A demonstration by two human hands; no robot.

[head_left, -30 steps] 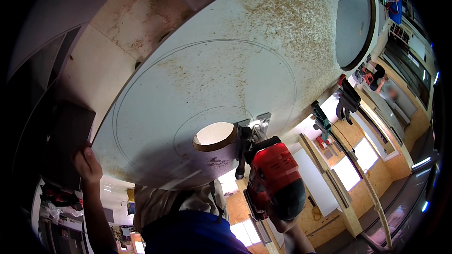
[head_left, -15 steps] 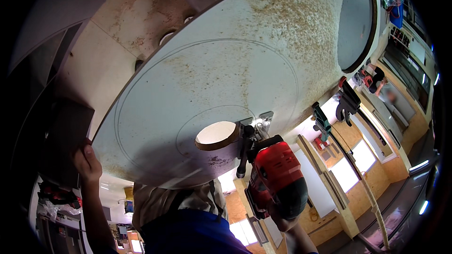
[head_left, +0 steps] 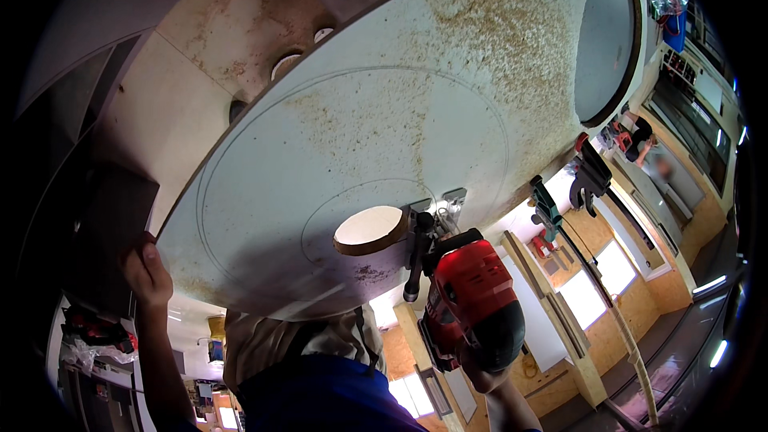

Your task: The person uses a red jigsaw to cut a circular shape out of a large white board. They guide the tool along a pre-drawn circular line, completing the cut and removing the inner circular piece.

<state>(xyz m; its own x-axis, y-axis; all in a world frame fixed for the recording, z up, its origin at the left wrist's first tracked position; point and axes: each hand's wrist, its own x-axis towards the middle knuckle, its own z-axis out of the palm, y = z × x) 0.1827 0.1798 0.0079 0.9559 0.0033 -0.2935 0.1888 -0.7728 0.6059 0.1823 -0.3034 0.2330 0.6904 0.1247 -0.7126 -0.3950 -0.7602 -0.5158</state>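
In my right hand [head_left: 482, 372] is a red and black cordless jigsaw [head_left: 474, 288], gripped by its handle. Its metal shoe rests on the pale board [head_left: 352, 140], right beside a round cut-out [head_left: 370, 228], and a small light shines at its front. Where the blade meets the board I cannot make out. Pencilled curves surround the cut-out, and sawdust [head_left: 512, 24] lies thick toward the far right. My left hand [head_left: 149, 276] holds the board's left edge, its fingers partly hidden in shadow.
Two bar clamps, one black [head_left: 590, 176] and one green [head_left: 547, 206], sit along the board's right edge. A larger round opening [head_left: 606, 40] is at the far right. Beyond the clamps, another person [head_left: 640, 140] is near a red tool. Dark panels [head_left: 120, 232] stand at left.
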